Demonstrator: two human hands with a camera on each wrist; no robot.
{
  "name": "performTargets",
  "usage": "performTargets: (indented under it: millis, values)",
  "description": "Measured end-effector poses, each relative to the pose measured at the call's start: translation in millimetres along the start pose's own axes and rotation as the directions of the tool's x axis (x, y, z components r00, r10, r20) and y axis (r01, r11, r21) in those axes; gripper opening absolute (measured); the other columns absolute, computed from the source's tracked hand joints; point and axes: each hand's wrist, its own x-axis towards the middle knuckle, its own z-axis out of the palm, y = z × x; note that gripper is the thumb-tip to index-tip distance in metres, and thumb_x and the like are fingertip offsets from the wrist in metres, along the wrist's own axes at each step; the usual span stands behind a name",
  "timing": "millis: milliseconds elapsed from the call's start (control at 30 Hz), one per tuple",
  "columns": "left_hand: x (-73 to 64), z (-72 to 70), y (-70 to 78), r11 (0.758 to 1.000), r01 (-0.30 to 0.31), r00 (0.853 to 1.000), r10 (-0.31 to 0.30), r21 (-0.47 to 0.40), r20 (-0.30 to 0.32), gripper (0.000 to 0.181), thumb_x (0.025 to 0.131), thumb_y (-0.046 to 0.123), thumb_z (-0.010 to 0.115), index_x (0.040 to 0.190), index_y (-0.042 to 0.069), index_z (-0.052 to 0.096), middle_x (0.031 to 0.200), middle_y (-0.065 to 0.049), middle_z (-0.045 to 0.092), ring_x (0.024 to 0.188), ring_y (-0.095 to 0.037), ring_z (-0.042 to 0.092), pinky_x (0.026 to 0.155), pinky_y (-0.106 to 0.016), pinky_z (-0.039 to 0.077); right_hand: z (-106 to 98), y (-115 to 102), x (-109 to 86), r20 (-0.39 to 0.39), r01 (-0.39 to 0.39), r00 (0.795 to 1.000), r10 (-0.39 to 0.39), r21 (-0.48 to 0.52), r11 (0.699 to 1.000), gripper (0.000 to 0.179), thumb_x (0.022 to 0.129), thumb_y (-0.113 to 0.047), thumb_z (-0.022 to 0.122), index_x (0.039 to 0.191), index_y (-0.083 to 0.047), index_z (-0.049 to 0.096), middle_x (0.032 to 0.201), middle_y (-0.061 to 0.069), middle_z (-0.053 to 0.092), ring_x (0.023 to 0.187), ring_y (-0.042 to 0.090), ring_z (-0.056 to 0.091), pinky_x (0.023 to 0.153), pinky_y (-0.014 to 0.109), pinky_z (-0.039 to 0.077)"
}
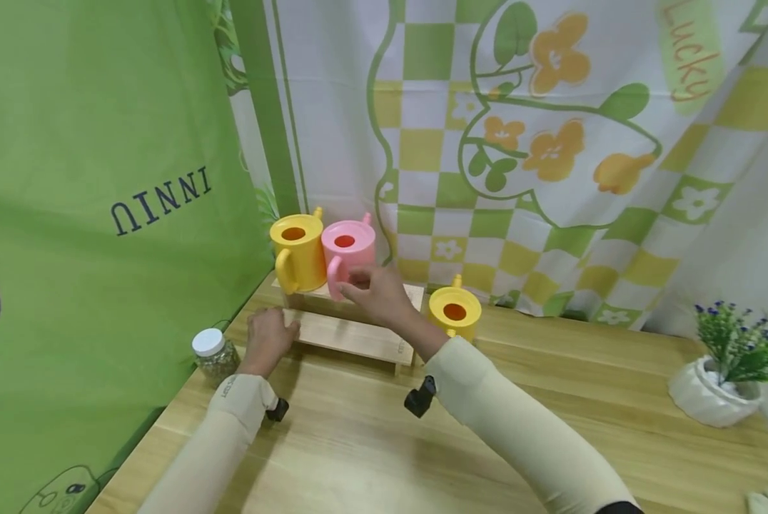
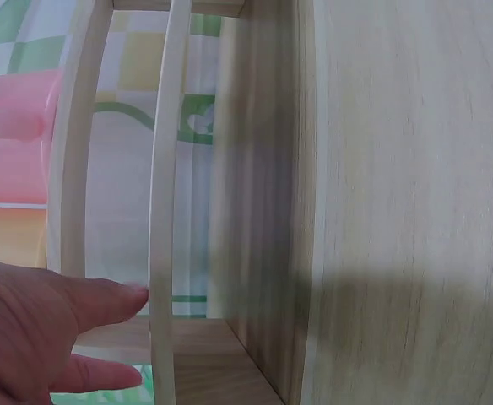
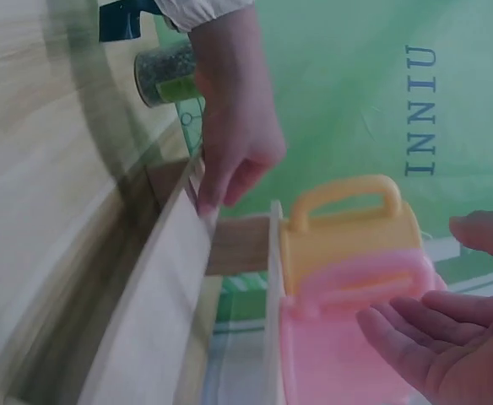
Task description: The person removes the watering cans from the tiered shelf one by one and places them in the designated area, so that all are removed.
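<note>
Two small watering cans, one yellow (image 1: 307, 260) and one pink (image 1: 355, 250), stand side by side on the upper board of a two-step wooden shelf (image 1: 345, 334). My right hand (image 1: 380, 294) is by the pink can's handle; in the right wrist view its fingers (image 3: 398, 337) are spread and hold nothing. At the shelf's left end is my left hand (image 1: 270, 335). In the left wrist view its thumb (image 2: 111, 302) touches the lower board's edge (image 2: 164, 211) and another finger points at it, with no visible wrap round the board.
A second yellow watering can (image 1: 456, 310) stands right of the shelf. A jar with a white lid (image 1: 209, 343) is left of my left hand. A white pot (image 1: 711, 392) with purple flowers stands far right. Green and patterned curtains (image 1: 422, 143) hang behind the wooden table (image 1: 332, 442).
</note>
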Motion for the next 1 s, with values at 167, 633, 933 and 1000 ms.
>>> performTargets:
  millis: [167,633,933,1000]
  values:
    - [0.2,-1.5,-1.7,1.000,-0.008,1.000,0.008,0.011,0.006,0.040,0.092,0.031,0.069,0.068,0.000,0.059,0.077,-0.023,0.067,0.093,-0.043,0.059,0.096,-0.054,0.042,19,-6,9.9,-0.067,0.014,0.998,-0.010,0.055,0.998,0.023,0.091,-0.026,0.074,0.102,-0.006,0.075,0.100,0.009,0.078,0.095,0.022,0.075,0.082,0.032,0.060]
    - [-3.6,2.9,-2.7,0.997,-0.013,0.999,0.010,0.079,0.031,0.045,0.097,0.033,0.063,0.074,-0.005,0.063,0.094,-0.030,0.069,0.103,-0.044,0.057,0.099,-0.052,0.041,36,3,26.4,-0.161,-0.067,0.984,0.080,0.085,0.994,0.028,0.090,-0.033,0.075,0.083,-0.006,0.079,0.074,0.005,0.074,0.068,0.011,0.053,0.059,0.018,0.040]
    - [-3.9,8.4,-4.1,0.996,-0.028,1.000,0.028,0.080,0.005,0.045,0.098,0.034,0.062,0.084,-0.009,0.066,0.100,-0.032,0.064,0.101,-0.046,0.054,0.091,-0.052,0.043,35,-1,26.7,-0.174,-0.060,0.982,0.066,0.035,0.998,0.023,0.091,-0.025,0.073,0.078,-0.007,0.078,0.067,0.002,0.070,0.067,0.013,0.052,0.061,0.019,0.037]
    - [-4.3,9.4,-4.9,0.997,-0.026,1.000,0.027,0.078,-0.001,0.045,0.098,0.034,0.062,0.085,-0.009,0.066,0.102,-0.033,0.063,0.100,-0.046,0.054,0.089,-0.053,0.045,35,-1,27.3,-0.171,-0.061,0.983,0.065,0.029,0.998,0.023,0.092,-0.024,0.072,0.077,-0.006,0.077,0.066,0.003,0.070,0.067,0.013,0.053,0.062,0.020,0.038]
